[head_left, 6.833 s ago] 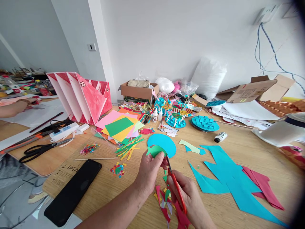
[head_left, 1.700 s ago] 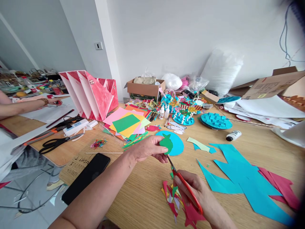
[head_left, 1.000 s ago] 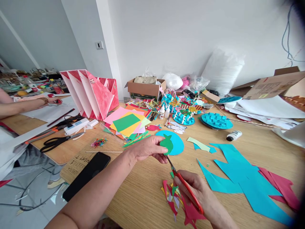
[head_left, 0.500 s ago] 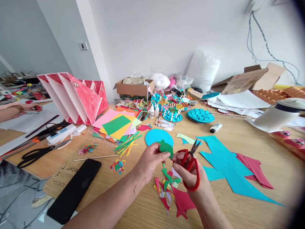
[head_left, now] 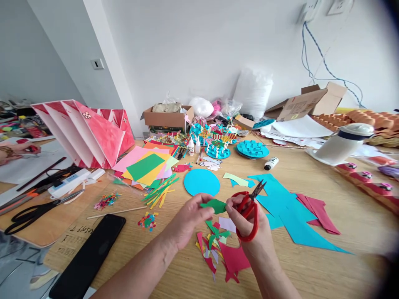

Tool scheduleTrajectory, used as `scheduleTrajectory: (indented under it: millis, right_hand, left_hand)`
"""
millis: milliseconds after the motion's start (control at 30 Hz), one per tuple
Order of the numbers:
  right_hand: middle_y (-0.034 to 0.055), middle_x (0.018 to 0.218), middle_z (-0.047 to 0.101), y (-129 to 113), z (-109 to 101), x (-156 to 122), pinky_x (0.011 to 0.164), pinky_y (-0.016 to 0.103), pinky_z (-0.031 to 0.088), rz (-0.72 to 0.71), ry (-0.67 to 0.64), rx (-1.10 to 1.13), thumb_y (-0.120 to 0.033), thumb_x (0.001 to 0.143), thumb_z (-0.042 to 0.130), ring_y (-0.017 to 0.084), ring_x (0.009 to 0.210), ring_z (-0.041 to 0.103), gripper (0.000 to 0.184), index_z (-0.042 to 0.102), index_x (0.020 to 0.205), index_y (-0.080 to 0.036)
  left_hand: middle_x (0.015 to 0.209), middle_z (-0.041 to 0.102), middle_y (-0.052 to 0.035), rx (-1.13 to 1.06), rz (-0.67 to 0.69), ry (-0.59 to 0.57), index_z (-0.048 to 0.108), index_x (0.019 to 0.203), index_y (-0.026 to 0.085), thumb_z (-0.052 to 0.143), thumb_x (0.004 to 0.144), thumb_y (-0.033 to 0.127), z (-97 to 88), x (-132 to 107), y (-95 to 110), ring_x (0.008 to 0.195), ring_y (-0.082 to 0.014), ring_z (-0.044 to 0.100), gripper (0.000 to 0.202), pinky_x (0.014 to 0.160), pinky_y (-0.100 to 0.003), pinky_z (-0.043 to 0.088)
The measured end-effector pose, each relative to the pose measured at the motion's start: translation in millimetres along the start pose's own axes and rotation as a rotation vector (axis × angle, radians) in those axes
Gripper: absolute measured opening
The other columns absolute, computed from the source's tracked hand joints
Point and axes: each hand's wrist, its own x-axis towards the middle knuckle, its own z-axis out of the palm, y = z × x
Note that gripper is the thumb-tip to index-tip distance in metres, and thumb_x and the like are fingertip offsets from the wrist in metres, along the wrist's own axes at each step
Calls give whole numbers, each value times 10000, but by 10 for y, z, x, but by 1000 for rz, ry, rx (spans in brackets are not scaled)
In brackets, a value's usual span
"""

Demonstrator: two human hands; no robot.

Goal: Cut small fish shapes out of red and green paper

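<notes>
My left hand (head_left: 187,220) pinches one end of a small green paper cutout (head_left: 216,205) between thumb and fingers. The thumb and forefinger of my right hand (head_left: 249,226) touch the cutout's other end. Red-handled scissors (head_left: 258,189) hang in that same right hand, loops round the fingers, blades pointing up and away to the right. Just beyond the cutout lies a blue paper circle (head_left: 202,182). Below my hands is a heap of paper scraps (head_left: 213,245) in green, red, yellow and lilac, with a larger red offcut (head_left: 233,257).
Blue paper offcuts (head_left: 289,211) spread to the right, near a glue bottle (head_left: 271,163). Coloured sheets (head_left: 146,168), a black phone (head_left: 89,257) and black scissors (head_left: 34,211) lie left. Another person's hand (head_left: 23,149) works at far left beyond a pink-red rack (head_left: 96,139).
The green cutout has tilted flatter, and my right fingertips now meet its right end. The camera has turned a little to the right, shifting the scene left.
</notes>
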Motion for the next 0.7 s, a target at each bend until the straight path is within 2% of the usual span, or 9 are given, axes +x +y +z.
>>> scheduleTrajectory:
  millis: [67, 133, 233, 300, 367, 500, 600, 700]
  right_hand:
    - [-29, 643, 549, -14, 6, -16, 502, 236, 386, 7, -54, -49, -243, 666, 659, 124, 547, 473, 193, 480, 730, -216]
    - [-32, 633, 535, -21, 22, -32, 497, 234, 390, 19, -117, -97, -243, 671, 649, 122, 539, 465, 169, 487, 709, -212]
    - [-31, 624, 523, -17, 46, -46, 513, 239, 404, 23, -160, -172, -252, 664, 652, 128, 552, 472, 168, 491, 679, -206]
    - [-28, 626, 521, -5, 51, -45, 523, 240, 407, 10, -163, -202, -253, 664, 655, 131, 563, 475, 168, 495, 671, -201]
    - [-25, 637, 523, 11, 46, -41, 513, 234, 404, 9, -179, -186, -257, 680, 651, 125, 557, 471, 160, 502, 684, -198]
    - [-27, 682, 531, 50, 27, -28, 498, 215, 403, 55, -210, -81, -270, 691, 667, 111, 555, 474, 178, 513, 742, -196]
    - [-36, 670, 523, 80, 17, -16, 504, 206, 396, 70, -213, -53, -277, 684, 683, 105, 561, 468, 204, 503, 734, -195]
    - [-41, 658, 513, 104, 10, -11, 507, 207, 383, 81, -224, -65, -291, 687, 682, 105, 561, 451, 216, 494, 733, -195]
  left_hand:
    - [971, 583, -29, 190, 88, 39, 586, 981, 204, 537, 790, 350, -74, -12, 129, 952, -157, 515, 246, 822, -257, 379]
    - [991, 592, -34, 501, 163, 45, 606, 958, 208, 571, 764, 301, -102, -17, 247, 979, -174, 513, 218, 854, -257, 362]
    - [845, 625, -26, 882, 213, -18, 641, 774, 199, 608, 707, 197, -58, -17, 327, 878, -181, 543, 75, 795, -243, 371]
    - [734, 608, -13, 965, 194, -39, 623, 682, 194, 576, 714, 167, -13, -10, 305, 781, -169, 543, 64, 712, -236, 375]
    - [681, 581, 0, 931, 161, -9, 601, 652, 184, 557, 718, 172, 12, 8, 241, 710, -152, 524, 80, 652, -230, 365]
    - [650, 531, 20, 622, 61, 25, 552, 677, 162, 556, 700, 223, -13, 74, 84, 633, -116, 471, 65, 605, -216, 362]
    - [615, 458, 40, 463, 57, 18, 486, 660, 158, 552, 665, 206, -38, 118, -2, 589, -91, 415, 82, 567, -203, 341]
    - [607, 428, 46, 435, 80, 19, 464, 659, 160, 540, 667, 199, -32, 129, -37, 583, -83, 382, 86, 551, -197, 320]
